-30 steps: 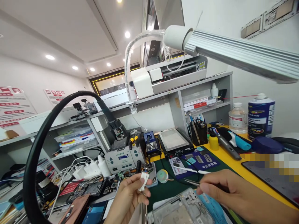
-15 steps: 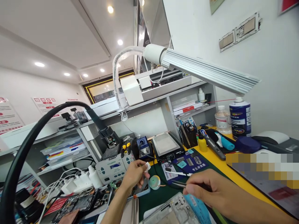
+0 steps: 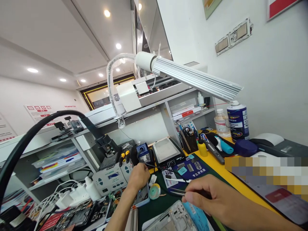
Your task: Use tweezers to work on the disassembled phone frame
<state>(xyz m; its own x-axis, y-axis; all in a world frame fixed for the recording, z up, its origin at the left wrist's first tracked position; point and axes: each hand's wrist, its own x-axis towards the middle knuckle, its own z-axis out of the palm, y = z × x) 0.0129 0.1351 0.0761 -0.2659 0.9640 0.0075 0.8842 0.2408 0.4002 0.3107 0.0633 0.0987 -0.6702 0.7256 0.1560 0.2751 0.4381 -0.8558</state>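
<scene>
**Two hands at a phone repair bench**

A ribbed desk lamp [image 3: 197, 80] hangs over the far bench. Nearest, a bare phone frame [image 3: 172, 219] lies on the green mat. The right hand [image 3: 207, 200] pinches tweezers [image 3: 176, 192] just above it. Farther left, the left hand [image 3: 138, 176] reaches to the soldering station [image 3: 111, 178], fingers curled; its grasp cannot be told.

View: one head-worn camera, no second view to share with.
Position: above the near edge of the tabletop [image 3: 231, 175], close behind both hands.
Facing: forward and slightly up, toward the shelf unit [image 3: 168, 109] at the far edge and the ceiling.
Nearness: right hand [image 3: 207, 197] fills the lower right corner; left hand [image 3: 138, 176] sits farther out.
Overhead: lamp [image 3: 192, 78] crosses the upper middle.
</scene>
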